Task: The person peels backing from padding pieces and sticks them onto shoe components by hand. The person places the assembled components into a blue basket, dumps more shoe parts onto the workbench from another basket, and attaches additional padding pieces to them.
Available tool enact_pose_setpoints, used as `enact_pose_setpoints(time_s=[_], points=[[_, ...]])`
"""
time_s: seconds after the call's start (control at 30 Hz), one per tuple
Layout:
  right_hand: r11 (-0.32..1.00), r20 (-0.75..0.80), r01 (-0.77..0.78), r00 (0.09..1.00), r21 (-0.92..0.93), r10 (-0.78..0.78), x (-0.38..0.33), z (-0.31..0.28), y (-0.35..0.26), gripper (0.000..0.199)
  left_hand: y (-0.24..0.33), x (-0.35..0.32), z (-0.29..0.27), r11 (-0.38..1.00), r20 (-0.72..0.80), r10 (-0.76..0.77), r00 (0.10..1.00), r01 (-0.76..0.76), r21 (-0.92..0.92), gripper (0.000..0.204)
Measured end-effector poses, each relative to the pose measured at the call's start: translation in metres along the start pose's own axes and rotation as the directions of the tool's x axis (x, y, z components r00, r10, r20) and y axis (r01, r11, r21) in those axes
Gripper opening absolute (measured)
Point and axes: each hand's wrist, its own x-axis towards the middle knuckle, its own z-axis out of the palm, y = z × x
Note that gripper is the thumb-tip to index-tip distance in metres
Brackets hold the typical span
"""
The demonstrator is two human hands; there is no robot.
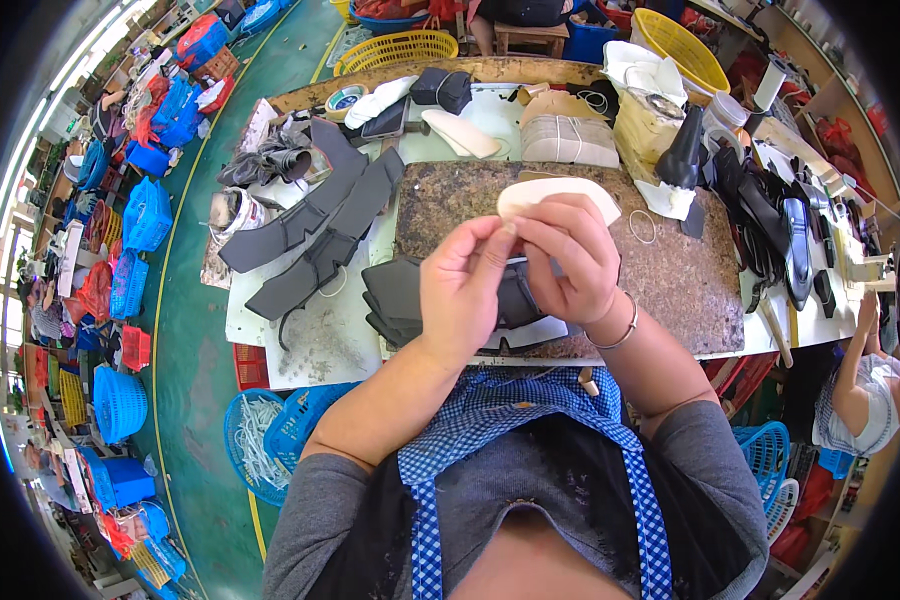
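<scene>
A cream insole-shaped piece (588,192) is held up over the worktable, its rounded end pointing away to the right. My right hand (578,250) is closed on it, fingers bent around its near side. Thumb and fingertips of my left hand (462,285) pinch at its left end, touching the right hand's fingers. Below the hands, dark grey shoe-upper pieces (394,290) lie in a pile, partly hidden by the left hand. The stained brown work board (670,285) lies beneath. On it, right of the insole piece, is a rubber band (642,228).
More dark grey pieces (315,255) lie at left. Beyond the board are cream insoles (460,134), a tied grey stack (570,140) and a tape roll (345,98). A black shoe last (681,150) and black shoes (796,250) stand at right. Another person (863,400) sits at far right.
</scene>
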Motion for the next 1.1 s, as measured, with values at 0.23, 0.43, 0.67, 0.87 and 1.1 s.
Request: enact_pose_setpoints(time_s=[0.23,0.43,0.67,0.87,1.1], points=[[0.999,0.178,-0.005,0.984,-0.048,0.014,0.048,-0.017,-0.013,0.019,0.021,0.008,-0.001,0.634,0.166,0.491,0.855,-0.482,0.605,0.014],[0.997,0.024,0.011,1.0,-0.079,-0.009,0.046,0.008,-0.022,0.02,0.023,0.013,-0.002,0.604,0.161,0.518,0.84,-0.493,0.627,0.012],[0.004,0.331,-0.731,0.314,0.683,0.89,0.014,0.019,0.025,0.017,0.012,0.027,-0.021,0.895,0.039,0.172,0.984,-0.173,0.411,0.017],[-0.273,0.254,-0.506,-0.108,0.818,0.961,-0.054,-0.016,0.114,0.022,0.005,0.057,-0.099,0.922,-0.146,-0.202,0.968,0.138,-0.361,0.015],[0.279,0.621,-0.905,0.021,-0.321,0.784,-0.02,-0.148,0.042,0.03,0.044,0.05,-0.085,0.967,-0.151,-0.041,0.988,0.001,-0.253,0.014]])
